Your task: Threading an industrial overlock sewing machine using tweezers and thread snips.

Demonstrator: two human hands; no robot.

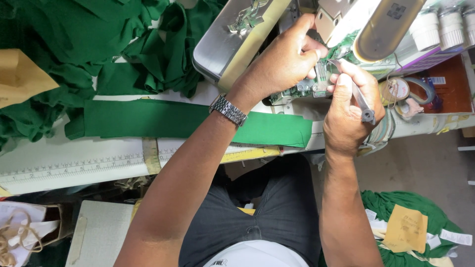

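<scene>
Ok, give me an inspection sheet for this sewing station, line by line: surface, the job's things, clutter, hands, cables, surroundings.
Surface: white table with a printed ruler strip along its front edge.
Job's things: sewing machine; metal tweezers aimed at its needle area; flat green fabric strip under the left forearm.
Clutter: heap of green fabric; tan paper; tape rolls in a red tray.
Hands: left hand, wristwatch on the wrist, fingers at the machine's needle area; right hand grips the tweezers.
Cables: nothing seen.
Surroundings: white thread cones; more green fabric with paper tags on the floor.
</scene>
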